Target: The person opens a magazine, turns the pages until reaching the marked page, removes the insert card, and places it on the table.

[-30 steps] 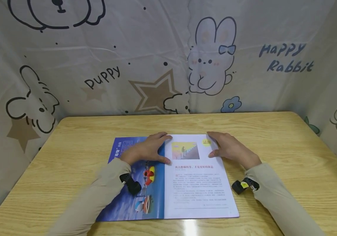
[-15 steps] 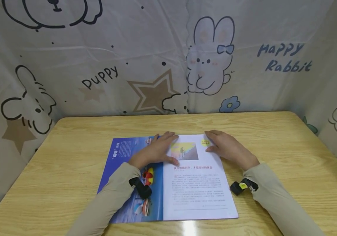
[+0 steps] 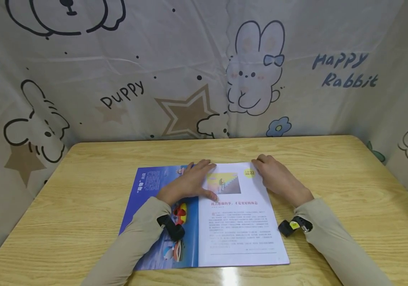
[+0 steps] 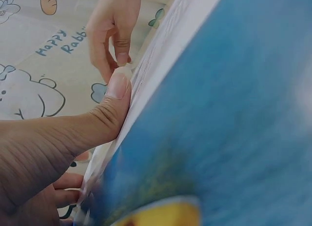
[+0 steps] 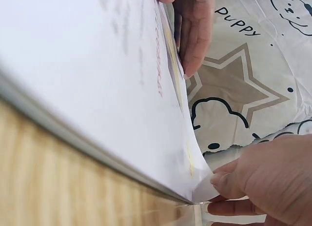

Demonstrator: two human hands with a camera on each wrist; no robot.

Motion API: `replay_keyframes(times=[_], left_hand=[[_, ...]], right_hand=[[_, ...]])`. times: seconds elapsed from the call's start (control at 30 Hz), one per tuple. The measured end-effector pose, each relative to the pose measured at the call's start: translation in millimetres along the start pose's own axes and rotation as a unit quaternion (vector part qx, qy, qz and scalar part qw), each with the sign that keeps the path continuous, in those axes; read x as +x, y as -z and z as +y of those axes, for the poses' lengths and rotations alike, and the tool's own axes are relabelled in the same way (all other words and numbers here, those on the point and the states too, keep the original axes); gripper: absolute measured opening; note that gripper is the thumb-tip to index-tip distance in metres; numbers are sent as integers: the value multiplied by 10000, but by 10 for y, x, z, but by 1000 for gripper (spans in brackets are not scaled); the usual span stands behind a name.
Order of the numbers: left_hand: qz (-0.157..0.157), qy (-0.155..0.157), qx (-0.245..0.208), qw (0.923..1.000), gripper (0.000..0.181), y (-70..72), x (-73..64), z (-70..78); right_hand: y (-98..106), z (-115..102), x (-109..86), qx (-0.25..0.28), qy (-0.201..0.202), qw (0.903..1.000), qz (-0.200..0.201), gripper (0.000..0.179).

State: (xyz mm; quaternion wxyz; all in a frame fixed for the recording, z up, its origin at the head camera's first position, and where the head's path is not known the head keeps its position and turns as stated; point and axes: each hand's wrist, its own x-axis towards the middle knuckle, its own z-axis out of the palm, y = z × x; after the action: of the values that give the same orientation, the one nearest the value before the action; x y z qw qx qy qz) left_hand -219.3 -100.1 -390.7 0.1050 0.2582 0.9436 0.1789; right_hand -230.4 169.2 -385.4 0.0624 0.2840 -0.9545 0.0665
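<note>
An open magazine (image 3: 239, 234) lies on the wooden table, a blue photo page on its left and a white printed page on its right. My left hand (image 3: 191, 183) rests across the upper part near the spine, thumb and fingers spread over the picture's edge. In the left wrist view its thumb (image 4: 105, 111) presses on the white page. At the top right corner, my right hand (image 3: 280, 178) pinches the page between thumb and finger. The right wrist view shows that page corner (image 5: 204, 188) bent up at the fingertips.
The wooden table (image 3: 343, 171) extends around the magazine on all sides. Behind it hangs a cloth (image 3: 175, 47) printed with cartoon animals and stars. Each wrist carries a small black camera, such as the left one (image 3: 173, 228).
My left hand has slid right from the blue page onto the white page's edge. My right thumb has drawn in toward the fingers at the top right corner, now pinching the page.
</note>
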Motion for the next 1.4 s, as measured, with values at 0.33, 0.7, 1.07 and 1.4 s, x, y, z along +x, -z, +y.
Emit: replay_keyframes(times=[0.33, 0.7, 1.07, 1.4], left_hand=[[129, -101, 76, 9998, 105, 1, 5, 5], [400, -489, 29, 9980, 101, 16, -19, -4], [381, -279, -184, 9987, 108, -6, -18, -27], [486, -396, -129, 9979, 105, -12, -25, -25]], right_hand=[[30, -14, 1, 173, -202, 9991, 318, 30], [74, 54, -17, 715, -192, 9943, 771, 22], [197, 115, -45, 994, 153, 9914, 836, 21], [217, 161, -61, 1243, 557, 9864, 915, 21]])
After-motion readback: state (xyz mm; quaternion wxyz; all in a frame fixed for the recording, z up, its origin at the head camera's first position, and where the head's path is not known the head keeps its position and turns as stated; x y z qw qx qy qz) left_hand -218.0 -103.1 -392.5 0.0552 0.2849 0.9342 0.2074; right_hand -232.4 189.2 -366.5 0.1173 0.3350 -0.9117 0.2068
